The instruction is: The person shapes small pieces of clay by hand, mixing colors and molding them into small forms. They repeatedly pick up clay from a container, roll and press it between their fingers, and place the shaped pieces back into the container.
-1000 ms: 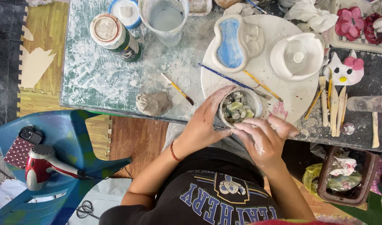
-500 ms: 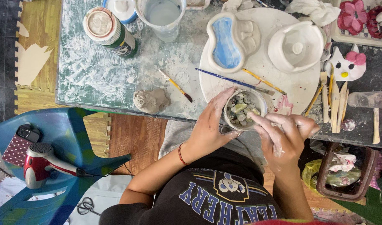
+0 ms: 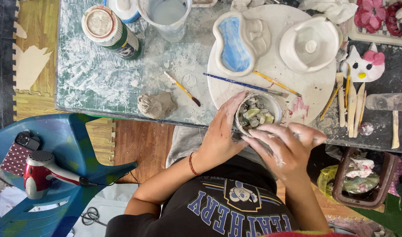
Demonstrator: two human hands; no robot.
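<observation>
The left hand (image 3: pixel 223 131) stays wrapped around the small clay cup (image 3: pixel 257 115) at the near edge of the round white board (image 3: pixel 271 70) on the table (image 3: pixel 104 83). The right hand (image 3: pixel 286 145), fingers loosely spread and clay-smeared, has slid down from the rim to the cup's near right side, holding nothing I can make out.

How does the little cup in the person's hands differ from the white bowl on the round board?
The small clay cup is held at the table's edge by the left hand, with the right hand against it; the white bowl rests untouched on the round board. The cup is smaller and full of pale chunks; the bowl holds only a central knob. Both look like unglazed clay.
</observation>
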